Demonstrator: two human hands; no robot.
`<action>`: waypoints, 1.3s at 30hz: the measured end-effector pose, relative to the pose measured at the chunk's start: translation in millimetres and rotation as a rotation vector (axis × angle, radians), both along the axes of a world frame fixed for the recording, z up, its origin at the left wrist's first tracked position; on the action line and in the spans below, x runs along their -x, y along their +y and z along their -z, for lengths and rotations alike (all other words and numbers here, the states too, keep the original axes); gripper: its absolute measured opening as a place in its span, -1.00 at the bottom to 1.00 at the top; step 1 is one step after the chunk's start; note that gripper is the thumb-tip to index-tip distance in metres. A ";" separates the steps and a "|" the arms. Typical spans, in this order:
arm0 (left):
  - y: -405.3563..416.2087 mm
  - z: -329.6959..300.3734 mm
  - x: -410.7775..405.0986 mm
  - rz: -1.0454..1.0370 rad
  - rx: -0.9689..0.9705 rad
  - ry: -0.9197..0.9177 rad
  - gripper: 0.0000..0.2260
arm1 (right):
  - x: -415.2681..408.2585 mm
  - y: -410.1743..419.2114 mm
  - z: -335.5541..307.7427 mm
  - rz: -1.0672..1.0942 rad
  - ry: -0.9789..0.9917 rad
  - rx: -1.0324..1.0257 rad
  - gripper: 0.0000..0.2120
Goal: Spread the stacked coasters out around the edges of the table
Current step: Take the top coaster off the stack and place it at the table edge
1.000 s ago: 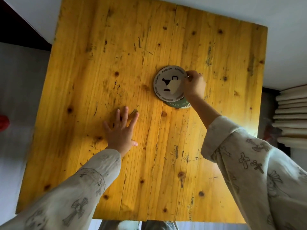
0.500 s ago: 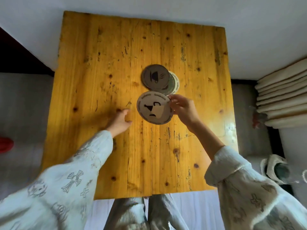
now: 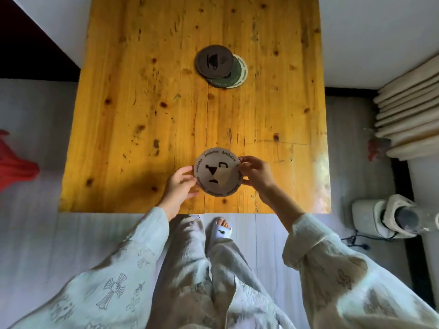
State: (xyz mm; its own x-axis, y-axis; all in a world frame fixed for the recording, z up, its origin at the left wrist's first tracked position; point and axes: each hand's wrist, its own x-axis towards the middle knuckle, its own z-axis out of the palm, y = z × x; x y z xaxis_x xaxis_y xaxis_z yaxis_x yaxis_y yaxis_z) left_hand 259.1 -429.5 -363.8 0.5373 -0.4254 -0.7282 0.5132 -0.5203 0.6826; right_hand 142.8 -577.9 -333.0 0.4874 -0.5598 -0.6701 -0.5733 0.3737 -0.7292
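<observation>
A round grey coaster (image 3: 217, 172) with black shapes and lettering around its rim sits close to the near edge of the yellow wooden table (image 3: 142, 115). My left hand (image 3: 179, 186) grips its left rim and my right hand (image 3: 255, 173) grips its right rim. Whether it rests on the wood or hovers just above it I cannot tell. Farther back, near the table's middle, a small stack remains: a dark brown coaster (image 3: 213, 61) on top, a green one (image 3: 234, 76) and a cream one peeking out at its right.
My legs and a sandalled foot (image 3: 222, 227) stand just below the near table edge. Folded pale cushions (image 3: 411, 115) are piled at the right, with a white appliance (image 3: 389, 220) below them. A red object (image 3: 14, 165) lies on the floor at the left.
The grey coaster came off the stack and travelled toward the near edge in my right hand. My left hand left the tabletop and took its left rim. The view pulled back.
</observation>
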 end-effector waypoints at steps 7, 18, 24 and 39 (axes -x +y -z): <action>23.9 15.3 23.4 -0.050 -0.050 0.009 -0.63 | 15.5 23.4 23.9 -0.002 0.088 -0.048 -0.76; 22.6 48.3 -1.6 0.038 -0.176 -0.043 -0.63 | 0.3 50.3 64.8 -0.144 0.246 0.044 -0.72; 14.9 45.7 -6.9 0.088 -0.160 -0.072 -0.66 | 5.5 53.5 74.4 -0.138 0.363 0.012 -0.66; 23.6 44.6 5.4 0.164 -0.218 -0.076 -0.57 | -3.6 55.1 70.9 -0.228 0.351 0.144 -0.64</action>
